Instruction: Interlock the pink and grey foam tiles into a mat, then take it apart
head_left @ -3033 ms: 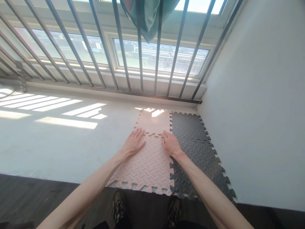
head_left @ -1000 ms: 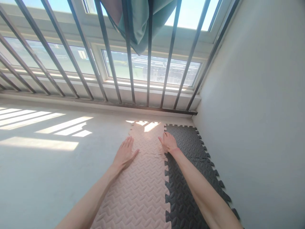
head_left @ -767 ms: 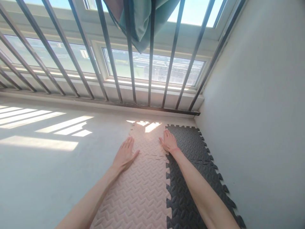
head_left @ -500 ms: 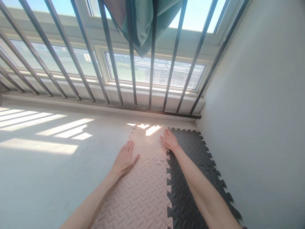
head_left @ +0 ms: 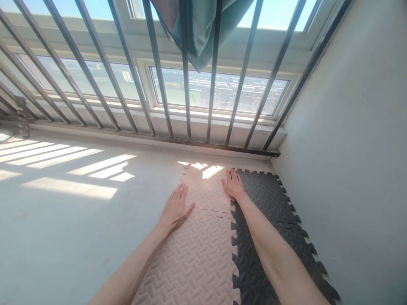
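Note:
Two rows of textured foam floor mats lie side by side. The far pink foam mat [head_left: 206,190] joins a nearer pink mat [head_left: 193,254] along a jigsaw seam. To their right, dark grey foam mats [head_left: 262,190] run beside the wall, their toothed edge meeting the pink one. My left hand [head_left: 176,207] rests flat on the left edge of the pink mats near the seam, fingers stretched out. My right hand [head_left: 233,184] lies flat over the join between the far pink and grey mats, thumb apart. Part of that join is hidden under it.
Metal railing bars [head_left: 187,93] stand in front of a window [head_left: 219,93], with a green cloth [head_left: 203,38] hanging behind them. A white wall [head_left: 356,169] rises on the right. The pale floor [head_left: 79,237] extends left, with sunlight stripes on it.
The whole view has shifted, so the scene sits slightly farther right in the picture. Both hands keep about the same places on the mats.

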`<act>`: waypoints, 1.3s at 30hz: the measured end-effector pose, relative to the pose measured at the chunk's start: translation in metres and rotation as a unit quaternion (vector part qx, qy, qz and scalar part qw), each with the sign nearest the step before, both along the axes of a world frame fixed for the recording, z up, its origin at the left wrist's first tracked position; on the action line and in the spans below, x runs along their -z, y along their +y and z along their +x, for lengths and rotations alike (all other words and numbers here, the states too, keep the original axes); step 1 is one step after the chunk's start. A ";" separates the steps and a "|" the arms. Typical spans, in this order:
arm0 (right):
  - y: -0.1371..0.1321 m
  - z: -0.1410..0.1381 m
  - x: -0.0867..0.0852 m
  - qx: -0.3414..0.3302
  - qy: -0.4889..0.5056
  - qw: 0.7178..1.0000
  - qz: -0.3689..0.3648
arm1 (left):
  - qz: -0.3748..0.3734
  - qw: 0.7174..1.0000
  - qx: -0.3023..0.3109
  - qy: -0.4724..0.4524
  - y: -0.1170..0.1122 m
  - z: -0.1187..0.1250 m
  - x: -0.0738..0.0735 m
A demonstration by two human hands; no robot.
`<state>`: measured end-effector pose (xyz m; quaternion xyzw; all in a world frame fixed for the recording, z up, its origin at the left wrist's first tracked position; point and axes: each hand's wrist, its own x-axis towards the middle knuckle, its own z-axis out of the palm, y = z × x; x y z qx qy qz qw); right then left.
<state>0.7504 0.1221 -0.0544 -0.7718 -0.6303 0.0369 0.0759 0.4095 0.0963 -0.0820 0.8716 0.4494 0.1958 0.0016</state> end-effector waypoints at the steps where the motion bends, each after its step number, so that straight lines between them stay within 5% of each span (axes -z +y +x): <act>1: -0.001 -0.005 -0.001 0.004 0.000 1.000 -0.004 | 0.001 1.000 0.001 -0.004 0.000 0.000 0.000; 7: -0.040 -0.051 -0.002 -0.111 0.004 0.993 0.051 | -0.004 1.000 0.001 0.002 0.002 0.001 0.001; 12: -0.121 -0.068 -0.001 -0.086 0.008 0.995 0.049 | -0.016 1.000 -0.008 0.006 -0.002 0.004 -0.001; 18: -0.212 -0.068 0.001 -0.086 0.020 0.995 0.044 | -0.004 0.999 0.030 0.027 -0.035 0.000 -0.005; 33: -0.233 -0.115 -0.026 -0.104 0.069 0.992 -0.020 | -0.054 0.996 0.031 0.070 -0.150 0.017 -0.013; 36: -0.241 -0.116 -0.041 -0.100 0.077 0.991 -0.050 | -0.107 0.990 0.016 0.094 -0.157 0.006 -0.017; 39: -0.281 -0.117 -0.046 -0.103 0.076 0.992 -0.017 | -0.107 0.989 -0.059 0.083 -0.175 -0.023 -0.013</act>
